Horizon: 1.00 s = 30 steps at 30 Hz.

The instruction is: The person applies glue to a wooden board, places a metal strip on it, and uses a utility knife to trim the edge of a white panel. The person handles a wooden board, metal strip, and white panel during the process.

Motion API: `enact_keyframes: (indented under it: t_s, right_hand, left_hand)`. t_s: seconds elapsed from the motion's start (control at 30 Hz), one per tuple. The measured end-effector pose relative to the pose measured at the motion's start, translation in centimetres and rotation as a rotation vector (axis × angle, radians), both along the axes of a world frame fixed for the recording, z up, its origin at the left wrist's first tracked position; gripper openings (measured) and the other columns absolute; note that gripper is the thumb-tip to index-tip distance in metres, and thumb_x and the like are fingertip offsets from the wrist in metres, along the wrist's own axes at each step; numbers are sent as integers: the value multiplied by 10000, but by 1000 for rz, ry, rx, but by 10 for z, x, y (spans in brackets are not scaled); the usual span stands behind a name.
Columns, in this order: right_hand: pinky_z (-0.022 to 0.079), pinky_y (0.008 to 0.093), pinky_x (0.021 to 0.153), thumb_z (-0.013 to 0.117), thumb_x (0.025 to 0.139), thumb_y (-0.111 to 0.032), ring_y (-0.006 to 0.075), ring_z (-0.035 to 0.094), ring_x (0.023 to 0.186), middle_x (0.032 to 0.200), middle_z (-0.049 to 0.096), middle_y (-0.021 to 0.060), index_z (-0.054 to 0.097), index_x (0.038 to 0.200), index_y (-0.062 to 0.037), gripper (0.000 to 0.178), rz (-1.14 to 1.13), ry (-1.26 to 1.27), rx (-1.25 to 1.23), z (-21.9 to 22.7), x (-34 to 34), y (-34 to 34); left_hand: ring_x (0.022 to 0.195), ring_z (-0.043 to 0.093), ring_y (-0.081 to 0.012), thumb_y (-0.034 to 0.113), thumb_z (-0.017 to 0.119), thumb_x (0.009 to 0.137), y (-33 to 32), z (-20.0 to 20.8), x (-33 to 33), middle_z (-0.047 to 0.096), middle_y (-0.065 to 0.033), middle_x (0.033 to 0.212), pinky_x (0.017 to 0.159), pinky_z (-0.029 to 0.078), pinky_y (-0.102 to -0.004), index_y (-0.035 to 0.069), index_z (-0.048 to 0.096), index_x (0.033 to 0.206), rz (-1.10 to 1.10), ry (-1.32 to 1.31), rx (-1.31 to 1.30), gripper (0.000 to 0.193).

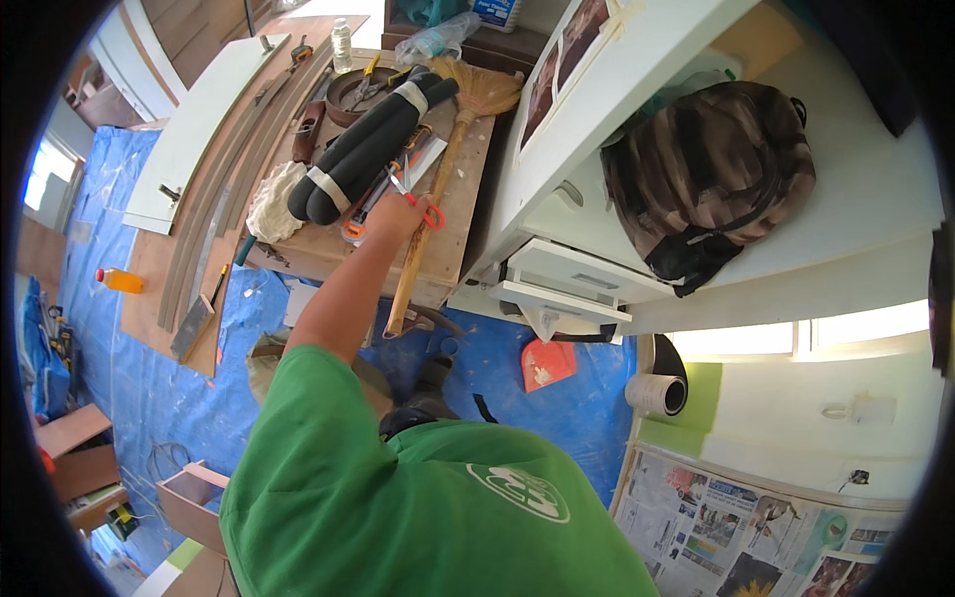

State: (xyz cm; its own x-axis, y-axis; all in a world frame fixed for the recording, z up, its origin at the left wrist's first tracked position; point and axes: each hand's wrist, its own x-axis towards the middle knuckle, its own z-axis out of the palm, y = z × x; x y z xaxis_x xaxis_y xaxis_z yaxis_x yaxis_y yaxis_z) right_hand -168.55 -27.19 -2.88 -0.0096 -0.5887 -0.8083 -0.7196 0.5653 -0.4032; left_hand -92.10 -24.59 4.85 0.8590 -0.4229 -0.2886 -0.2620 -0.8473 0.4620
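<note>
My left hand reaches over a wooden workbench and is closed on a pair of scissors with orange-red handles. The scissor blades stick out past the fingers, apart from each other. Under the hand and wrist runs the handle of a straw broom, its bristles at the bench's far end. Beside the hand lie two dark foam rolls bound with pale bands. An orange-trimmed tool in packaging lies close to the wrist. My right hand is out of view.
White cloth, a round brown tray with pliers and a clear bottle share the bench. Left are long boards and an orange-drink bottle. A camouflage backpack and open drawers are right; a red dustpan lies on blue sheeting.
</note>
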Motion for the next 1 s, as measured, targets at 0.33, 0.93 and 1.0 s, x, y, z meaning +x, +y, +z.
enact_keyframes:
  t_s: [0.33,0.93,1.0]
  right_hand:
    - [508,415,589,651,1025,-300,263,660,683,788,679,102,660,1018,-110,190,42,12,13,9,35,-29]
    - [518,417,631,640,1030,-315,277,671,720,815,692,114,672,1027,-97,219,96,32,31,12,61,-43]
    - [519,418,636,638,1030,-316,279,672,724,818,693,115,673,1028,-96,223,106,32,30,14,63,-44]
  left_hand:
    - [1026,759,-320,638,666,804,-15,9,10,790,-173,1047,907,577,-432,82,819,1031,-14,182,67,620]
    - [1046,734,-353,475,702,799,32,8,5,771,-193,1073,889,584,-465,43,780,992,-301,119,162,479]
    - [1057,728,-356,459,705,800,36,1,5,767,-194,1092,889,584,-468,40,771,1005,-343,89,162,472]
